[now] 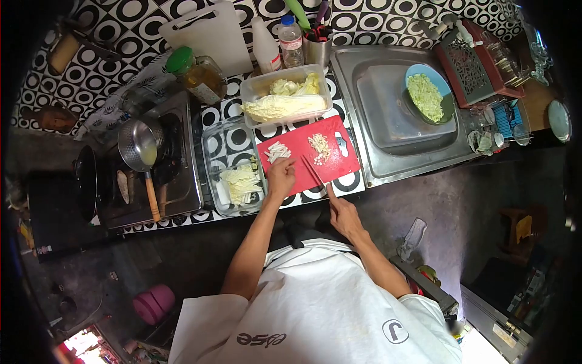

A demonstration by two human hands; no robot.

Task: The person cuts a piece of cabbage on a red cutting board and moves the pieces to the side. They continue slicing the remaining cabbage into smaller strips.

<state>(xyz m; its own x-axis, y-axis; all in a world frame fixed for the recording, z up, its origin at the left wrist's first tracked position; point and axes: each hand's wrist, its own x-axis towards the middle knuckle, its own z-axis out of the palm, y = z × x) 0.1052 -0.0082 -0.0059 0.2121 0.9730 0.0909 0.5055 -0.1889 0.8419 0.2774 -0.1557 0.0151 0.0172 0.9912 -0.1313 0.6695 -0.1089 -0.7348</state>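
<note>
Red board (297, 145): left hand (280, 177) grip loose on cabbage strips (277, 151); right hand (344, 215) grip closed round knife (315, 173).

A home kitchen: steel sink (388, 115), stove (151, 176) with pan (patterned countertop), red cutting board (306, 145).

A black-and-white circle-patterned wall (121, 24) rises beyond the hands; a steel sink (388, 103) sits right, dark floor (473, 200) below.

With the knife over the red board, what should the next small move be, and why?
Probably bring the knife down on the cabbage strips that the left hand steadies on the red board; they are uncut, unlike the chopped pile. The right hand holds the handle.
</note>
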